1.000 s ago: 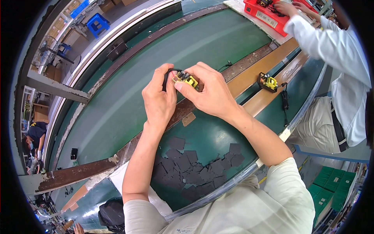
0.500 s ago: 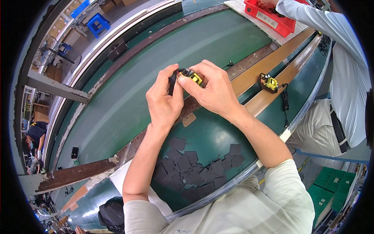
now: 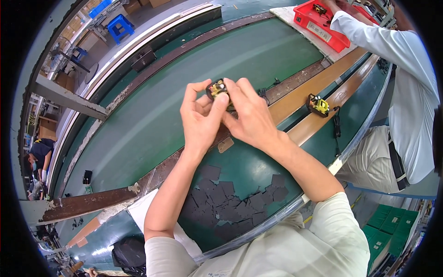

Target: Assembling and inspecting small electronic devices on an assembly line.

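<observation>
Circuit module (image 3: 218, 87): L hand (image 3: 199, 119) fingers clamped on it, R hand (image 3: 253, 117) fingers touching its edge, can't tell if clamped. Prob. seated in blk case (image 3: 209, 92), top uncovered.

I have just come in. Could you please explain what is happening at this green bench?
A person holds a small dark-cased circuit assembly in the left grip; the right grip touches it, but whether it also pinches is hidden. A similar yellow-and-black assembly lies to the right, apart from them. Nearer the person, thin dark squares lie scattered. A co-worker reaches to a red bin.
</observation>
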A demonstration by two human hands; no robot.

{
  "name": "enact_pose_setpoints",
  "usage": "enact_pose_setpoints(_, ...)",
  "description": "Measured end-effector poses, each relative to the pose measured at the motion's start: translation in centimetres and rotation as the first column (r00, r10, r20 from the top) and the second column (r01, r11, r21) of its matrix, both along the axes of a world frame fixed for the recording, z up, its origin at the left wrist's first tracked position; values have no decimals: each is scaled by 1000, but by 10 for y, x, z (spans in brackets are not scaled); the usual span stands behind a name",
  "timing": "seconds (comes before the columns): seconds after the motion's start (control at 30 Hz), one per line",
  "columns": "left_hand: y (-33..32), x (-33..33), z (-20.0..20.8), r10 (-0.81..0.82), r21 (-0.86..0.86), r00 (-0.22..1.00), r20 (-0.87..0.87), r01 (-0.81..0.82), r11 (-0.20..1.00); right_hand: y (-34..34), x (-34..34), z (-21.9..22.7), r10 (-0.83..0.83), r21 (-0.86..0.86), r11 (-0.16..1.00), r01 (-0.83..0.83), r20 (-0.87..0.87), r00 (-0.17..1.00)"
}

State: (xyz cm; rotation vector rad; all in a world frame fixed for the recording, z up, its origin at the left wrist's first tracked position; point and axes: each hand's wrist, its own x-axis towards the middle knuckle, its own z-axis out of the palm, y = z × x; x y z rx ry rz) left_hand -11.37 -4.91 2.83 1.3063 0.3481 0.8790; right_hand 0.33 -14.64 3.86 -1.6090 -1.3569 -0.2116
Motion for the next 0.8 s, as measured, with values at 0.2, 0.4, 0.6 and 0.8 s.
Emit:
enact_pose_setpoints(0.2,20,-4,-1,12,10,1000,-16,-12,1000,1,5,0,228,-47,961,-271,-413,882)
enact_pose_setpoints(0.4,15,-7,7,-83,-79,997,9,83,993,-2,1,12,380,135,871,-472,-793,475)
enact_pose_setpoints(0.6,9,-5,8,-116,-73,993,10,116,991,-1,1,0,385,145,885,-442,-760,523)
enact_pose_setpoints(0.8,4,-3,8,-133,-40,991,16,134,990,-5,1,9,358,133,893,-430,-789,499)
